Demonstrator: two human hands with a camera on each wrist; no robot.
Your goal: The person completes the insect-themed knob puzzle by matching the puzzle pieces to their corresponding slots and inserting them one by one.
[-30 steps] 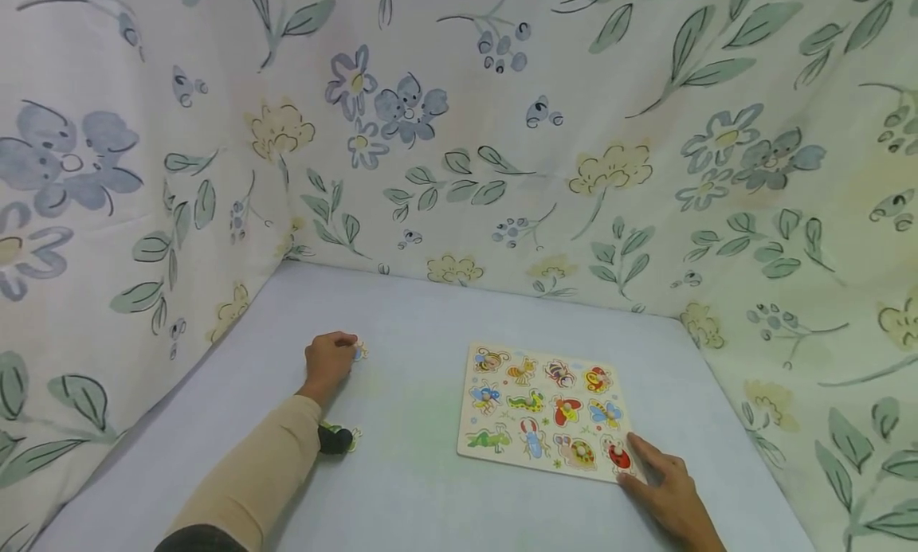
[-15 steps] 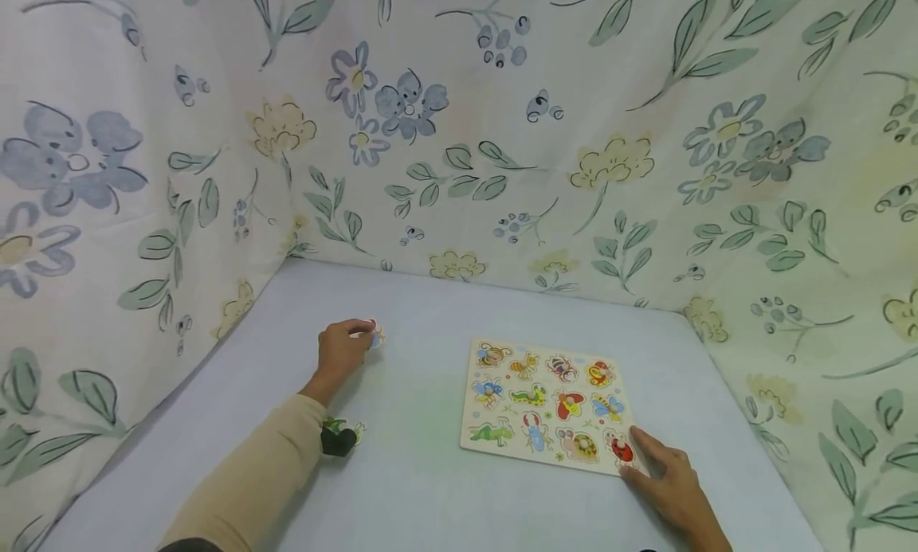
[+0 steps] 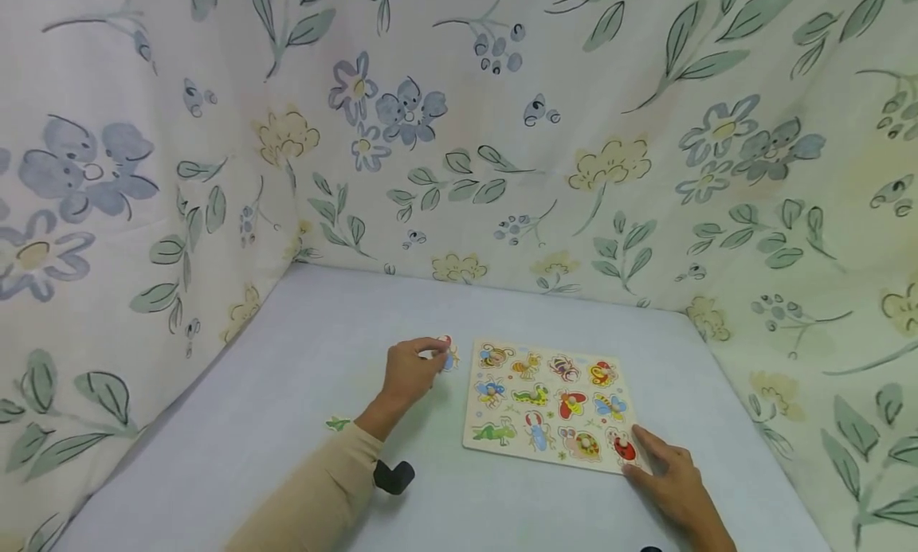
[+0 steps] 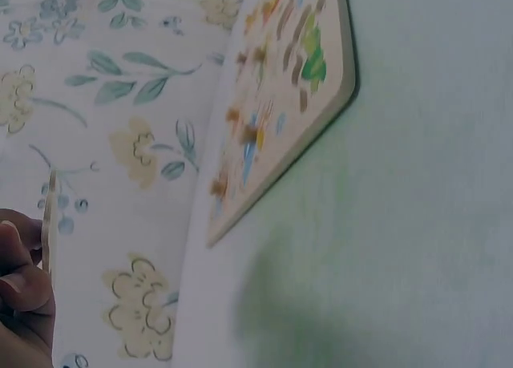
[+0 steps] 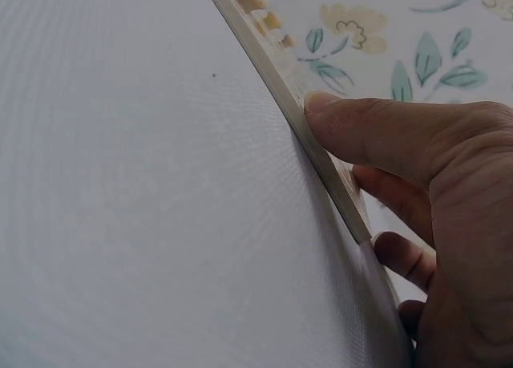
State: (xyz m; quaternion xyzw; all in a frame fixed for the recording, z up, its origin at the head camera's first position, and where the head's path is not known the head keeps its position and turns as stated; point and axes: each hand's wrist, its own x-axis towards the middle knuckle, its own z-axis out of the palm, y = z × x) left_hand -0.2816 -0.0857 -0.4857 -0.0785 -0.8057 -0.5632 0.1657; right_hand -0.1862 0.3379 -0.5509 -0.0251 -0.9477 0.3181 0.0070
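Observation:
My left hand (image 3: 414, 373) pinches a blue stag beetle puzzle piece (image 3: 450, 356) with red pincers, held up just left of the board. In the left wrist view the piece (image 4: 50, 224) shows edge-on against the fingers. The wooden insect puzzle board (image 3: 469, 424) lies flat, with knobbed insects in rows. A grasshopper picture and a blue stag beetle picture in its front row show no knob. My right hand (image 3: 674, 484) grips the board's front right corner, thumb (image 5: 369, 131) on the near edge and fingers round the side.
A green grasshopper piece (image 3: 337, 423) lies on the white tabletop (image 3: 502, 512), partly beside the left sleeve (image 3: 323, 488). A black wrist device (image 3: 394, 477) sticks out under that sleeve. Floral cloth (image 3: 459, 217) walls off the back and both sides.
My left hand has carried the stag beetle piece rightwards from the left of the table to beside the board. The grasshopper piece shows more fully. My right hand stays at the board's corner.

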